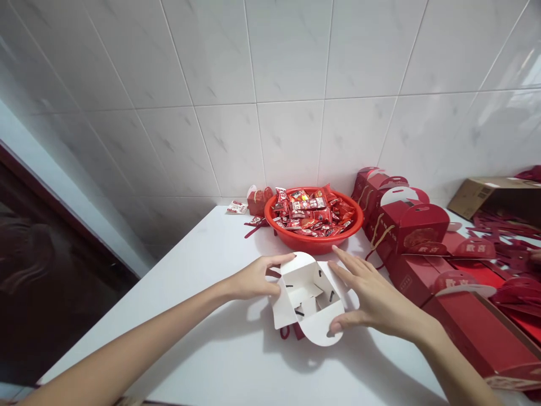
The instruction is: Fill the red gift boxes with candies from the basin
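Observation:
A small gift box (310, 293) stands on the white table with its flaps spread, showing its white inside and dark cord ends poking through slits. My left hand (253, 276) holds the box's left side, index finger on the far flap and thumb by the left flap. From the right, my right hand (369, 290) holds it too, thumb on the near rounded flap and fingers stretched along the right flap. A bit of dark red cord (284, 332) shows beneath the box. Just behind lies a red basin (315, 243) full of wrapped sweets (310, 211).
Closed red gift boxes (416, 220) with cord handles line the right side. Flat or opened red boxes (477, 327) lie nearer. A cardboard carton (486, 194) sits far right. By the tiled wall are a small red box (256, 201) and a printed card (236, 207).

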A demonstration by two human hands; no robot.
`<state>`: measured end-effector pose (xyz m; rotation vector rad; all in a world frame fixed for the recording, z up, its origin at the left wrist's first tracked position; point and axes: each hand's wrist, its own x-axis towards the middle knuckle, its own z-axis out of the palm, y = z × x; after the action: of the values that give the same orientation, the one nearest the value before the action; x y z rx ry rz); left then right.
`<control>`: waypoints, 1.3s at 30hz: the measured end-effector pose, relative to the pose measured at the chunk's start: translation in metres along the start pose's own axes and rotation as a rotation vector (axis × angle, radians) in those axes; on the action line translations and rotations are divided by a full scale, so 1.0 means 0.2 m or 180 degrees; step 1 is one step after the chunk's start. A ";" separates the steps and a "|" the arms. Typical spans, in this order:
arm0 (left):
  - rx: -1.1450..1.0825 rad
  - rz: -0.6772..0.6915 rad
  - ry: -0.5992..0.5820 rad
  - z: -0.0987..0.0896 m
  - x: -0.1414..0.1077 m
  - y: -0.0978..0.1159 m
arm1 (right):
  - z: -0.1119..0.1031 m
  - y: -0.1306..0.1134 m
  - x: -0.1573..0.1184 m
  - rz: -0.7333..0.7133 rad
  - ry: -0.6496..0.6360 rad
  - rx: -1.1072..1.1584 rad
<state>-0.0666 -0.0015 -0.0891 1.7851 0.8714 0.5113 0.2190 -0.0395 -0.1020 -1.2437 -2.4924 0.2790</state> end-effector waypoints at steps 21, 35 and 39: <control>0.0852 0.0334 0.0592 0.02 0.02 -0.09 | 0.18 0.02 0.03 -0.0060 0.0259 0.0645; 0.1405 0.1246 0.1189 0.05 -0.02 -0.05 | 0.21 0.03 0.00 -0.0645 0.0934 0.0066; 0.1482 0.1468 0.1283 0.05 -0.01 -0.05 | 0.20 0.03 0.01 -0.0829 0.1235 -0.0367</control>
<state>-0.0647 -0.0077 -0.1014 2.3783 0.8972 1.0612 0.2063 -0.0360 -0.1410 -0.8948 -2.3149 -0.1596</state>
